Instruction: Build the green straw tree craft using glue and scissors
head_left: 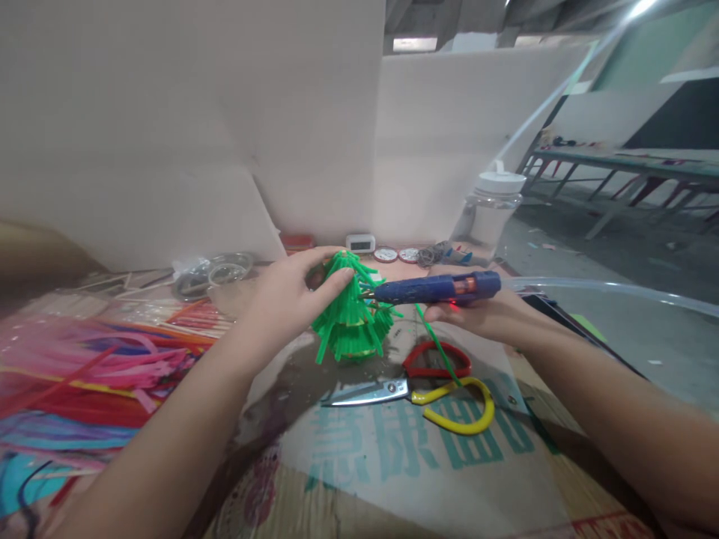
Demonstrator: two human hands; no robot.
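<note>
A small green tree [351, 326] made of layered pipe cleaners stands on the table. My left hand [303, 288] grips its upper part, with the thumb across the front. My right hand [469, 314] holds a dark blue hot glue gun [432, 288], its nozzle at the tree's right side. A red light glows under the gun, and a long clear glue stick [607, 284] runs out of its back. In front of the tree lie scissors [393, 389] with one red and one yellow handle. A single green pipe cleaner [441, 348] rests across the handles.
Bundles of coloured pipe cleaners [84, 374] cover the left side. Along the back are rolls of tape or wire [225, 273], a small digital clock [360, 243] and round white-faced discs [386, 254]. A clear bottle [494, 206] stands back right. White boards [314, 127] rise behind.
</note>
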